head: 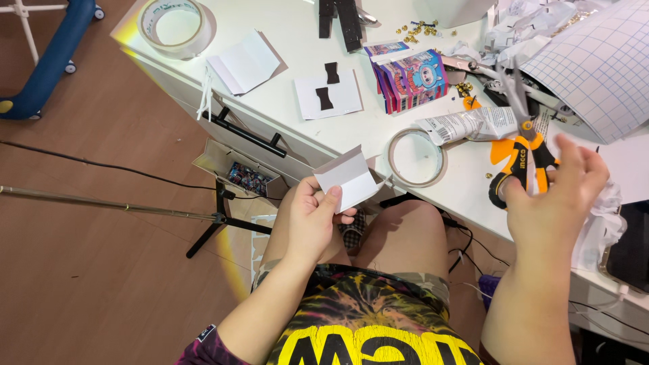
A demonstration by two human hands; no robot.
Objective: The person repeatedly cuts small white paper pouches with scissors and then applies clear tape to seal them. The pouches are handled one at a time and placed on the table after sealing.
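Note:
My left hand (312, 215) pinches a small folded piece of white card (349, 177) over my lap, just off the desk's front edge. My right hand (558, 203) grips a pair of orange and black scissors (519, 161), blades pointing away from me over the desk. The two hands are apart, with a roll of clear tape (415, 157) lying flat on the white desk (297, 51) between them.
A larger tape roll (173, 26) sits at the desk's far left corner. White card pieces (245, 62), one sheet bearing black bow shapes (327, 94), a colourful small carton (410, 78), a glue tube (473, 124), small gold bits (420, 28), crumpled paper (534, 30) and a gridded sheet (598, 64) lie about. A stand's legs (216, 220) rest on the wooden floor.

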